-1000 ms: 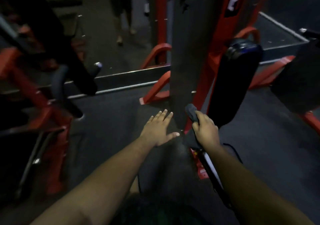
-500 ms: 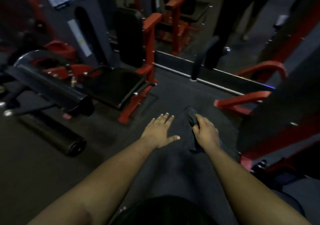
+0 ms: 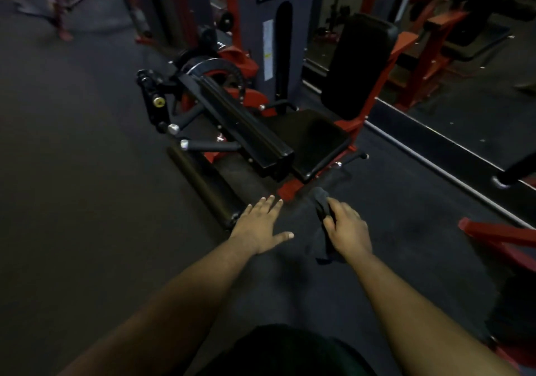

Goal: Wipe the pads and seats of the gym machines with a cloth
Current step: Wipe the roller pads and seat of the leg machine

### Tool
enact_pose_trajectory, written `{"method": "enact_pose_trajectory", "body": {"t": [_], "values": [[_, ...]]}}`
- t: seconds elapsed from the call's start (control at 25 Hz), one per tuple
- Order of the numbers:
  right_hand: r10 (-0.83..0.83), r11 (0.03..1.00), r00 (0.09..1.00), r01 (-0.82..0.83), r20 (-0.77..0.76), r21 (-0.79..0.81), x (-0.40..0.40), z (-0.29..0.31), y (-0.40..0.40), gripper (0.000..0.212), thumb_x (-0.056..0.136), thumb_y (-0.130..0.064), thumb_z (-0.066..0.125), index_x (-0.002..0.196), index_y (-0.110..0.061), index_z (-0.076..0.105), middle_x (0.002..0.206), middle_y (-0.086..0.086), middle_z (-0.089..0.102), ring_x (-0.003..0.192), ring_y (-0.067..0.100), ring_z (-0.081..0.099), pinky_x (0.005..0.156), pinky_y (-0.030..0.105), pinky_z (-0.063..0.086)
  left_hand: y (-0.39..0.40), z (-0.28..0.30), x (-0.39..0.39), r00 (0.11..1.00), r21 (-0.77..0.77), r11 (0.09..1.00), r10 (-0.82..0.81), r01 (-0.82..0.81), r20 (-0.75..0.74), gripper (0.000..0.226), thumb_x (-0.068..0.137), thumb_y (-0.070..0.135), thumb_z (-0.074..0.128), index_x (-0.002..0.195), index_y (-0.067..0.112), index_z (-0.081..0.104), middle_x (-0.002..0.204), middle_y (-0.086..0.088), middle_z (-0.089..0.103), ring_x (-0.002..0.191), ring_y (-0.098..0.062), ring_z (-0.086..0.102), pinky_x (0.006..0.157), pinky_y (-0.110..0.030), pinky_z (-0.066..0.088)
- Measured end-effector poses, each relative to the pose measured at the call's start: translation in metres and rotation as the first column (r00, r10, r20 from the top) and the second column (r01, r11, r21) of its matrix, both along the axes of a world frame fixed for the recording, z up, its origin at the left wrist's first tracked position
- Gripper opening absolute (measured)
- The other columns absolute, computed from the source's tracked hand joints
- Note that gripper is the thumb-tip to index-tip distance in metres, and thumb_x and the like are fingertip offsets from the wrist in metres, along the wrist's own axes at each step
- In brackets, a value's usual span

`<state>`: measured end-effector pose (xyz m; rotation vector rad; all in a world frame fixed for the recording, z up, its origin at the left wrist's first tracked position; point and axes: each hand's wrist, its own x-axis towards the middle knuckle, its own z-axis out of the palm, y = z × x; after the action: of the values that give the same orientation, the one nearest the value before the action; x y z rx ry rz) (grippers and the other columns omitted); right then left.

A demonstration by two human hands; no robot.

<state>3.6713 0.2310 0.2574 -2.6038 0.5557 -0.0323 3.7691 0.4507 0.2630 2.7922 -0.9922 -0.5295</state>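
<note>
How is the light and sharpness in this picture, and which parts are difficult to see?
Head view: dim light, so the black seat and back pad lose surface detail; the dark cloth in the right hand nearly merges with the floor; the corners are soft and the mirror edge bends from wide-angle distortion; the left hand shows clearly.

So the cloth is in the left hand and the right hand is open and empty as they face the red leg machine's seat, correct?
Not quite: the hands are swapped. The head view shows the dark cloth gripped in the right hand, while the left hand is open and empty, fingers spread. The rest holds: they face the red leg machine's seat.
</note>
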Motion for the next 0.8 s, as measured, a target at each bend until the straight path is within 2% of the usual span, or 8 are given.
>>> {"method": "enact_pose_trajectory", "body": {"t": [0.2, 0.4, 0.6, 0.8], "values": [[0.233, 0.972, 0.970, -0.234, -0.068, -0.001, 0.066, -0.011, 0.054, 0.049, 0.099, -0.029, 0.054, 0.147, -0.024, 0.045, 0.134, 0.002, 0.056, 0.125, 0.027, 0.052, 0.092, 0.047, 0.045, 0.075, -0.023, 0.024, 0.972, 0.022, 0.973, 0.229, -0.228, -0.056, 0.097, 0.090, 0.077, 0.043, 0.163, 0.024, 0.007, 0.171, -0.003, 0.004, 0.157, -0.022, 0.004, 0.126, -0.046, 0.010], [0.456, 0.889, 0.885, -0.457, -0.098, 0.009, 0.126, -0.029, 0.096, 0.049, 0.099, -0.030, 0.053, 0.146, -0.025, 0.045, 0.134, 0.002, 0.056, 0.124, 0.027, 0.052, 0.095, 0.050, 0.047, 0.112, -0.034, 0.037, 0.894, 0.015, 0.895, 0.446, -0.446, -0.050, 0.096, 0.089, 0.074, 0.049, 0.162, 0.024, 0.012, 0.171, -0.002, 0.008, 0.157, -0.022, 0.007, 0.126, -0.047, 0.012], [0.526, 0.848, 0.838, -0.530, -0.144, 0.011, 0.172, -0.036, 0.160, 0.048, 0.099, -0.032, 0.049, 0.147, -0.028, 0.043, 0.135, 0.002, 0.055, 0.125, 0.026, 0.051, 0.096, 0.048, 0.043, 0.166, -0.038, 0.067, 0.876, 0.034, 0.877, 0.480, -0.479, -0.050, 0.095, 0.091, 0.075, 0.045, 0.163, 0.025, 0.008, 0.171, -0.001, 0.006, 0.157, -0.021, 0.004, 0.125, -0.045, 0.009], [0.469, 0.874, 0.864, -0.484, -0.185, -0.046, 0.217, -0.046, 0.229, 0.049, 0.100, -0.034, 0.047, 0.148, -0.028, 0.042, 0.135, 0.003, 0.055, 0.125, 0.025, 0.051, 0.098, 0.047, 0.042, 0.230, -0.052, 0.123, 0.899, -0.001, 0.901, 0.433, -0.434, -0.062, 0.095, 0.091, 0.074, 0.045, 0.163, 0.024, 0.007, 0.171, -0.003, 0.005, 0.157, -0.021, 0.003, 0.125, -0.046, 0.009]]}}
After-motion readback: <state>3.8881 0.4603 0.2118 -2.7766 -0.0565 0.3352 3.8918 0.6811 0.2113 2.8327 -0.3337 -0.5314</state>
